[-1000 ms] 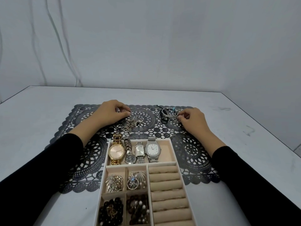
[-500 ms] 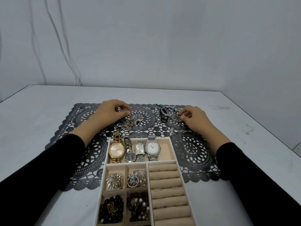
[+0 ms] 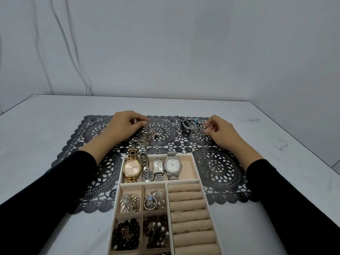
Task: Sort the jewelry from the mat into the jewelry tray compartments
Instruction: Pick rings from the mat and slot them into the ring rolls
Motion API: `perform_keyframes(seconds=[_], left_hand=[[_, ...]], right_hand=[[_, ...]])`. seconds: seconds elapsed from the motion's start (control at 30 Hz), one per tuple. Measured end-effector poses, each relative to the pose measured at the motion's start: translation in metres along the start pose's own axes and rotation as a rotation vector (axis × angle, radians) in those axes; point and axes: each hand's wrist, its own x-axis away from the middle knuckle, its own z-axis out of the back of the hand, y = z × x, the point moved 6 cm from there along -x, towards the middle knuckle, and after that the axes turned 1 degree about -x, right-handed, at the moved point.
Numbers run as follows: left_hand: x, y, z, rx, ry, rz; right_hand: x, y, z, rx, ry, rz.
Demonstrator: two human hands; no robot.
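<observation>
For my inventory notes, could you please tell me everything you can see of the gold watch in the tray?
The gold watch has a round, pale rose dial ringed with small sparkling stones and a shiny gold link band, metal by the look. It lies face up at the left end of the far compartment of the tray, band running near to far, its far end sticking out over the rim. A dark-dialled watch lies close on its right; whether they touch is unclear.
</observation>
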Motion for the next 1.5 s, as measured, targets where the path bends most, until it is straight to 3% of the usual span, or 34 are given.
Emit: perform_keyframes(seconds=[0.33,0.53,0.97,1.27,1.5], left_hand=[[0.016,0.006,0.017,0.217,0.146,0.055],[0.041,0.017,0.034,0.399,0.231,0.104],[0.113,0.064,0.072,0.556,0.296,0.05],[0.155,0.098,0.051,0.626,0.136,-0.003],[0.17,0.119,0.043,0.64,0.107,-0.057]], right_hand=[[0.02,-0.003,0.011,-0.243,0.152,0.015],[0.045,-0.012,0.017,-0.524,0.196,-0.041],[0.13,-0.065,0.031,-0.82,0.18,0.056],[0.19,-0.078,0.029,-0.803,-0.025,0.155],[0.212,-0.078,0.024,-0.753,-0.243,0.215]])
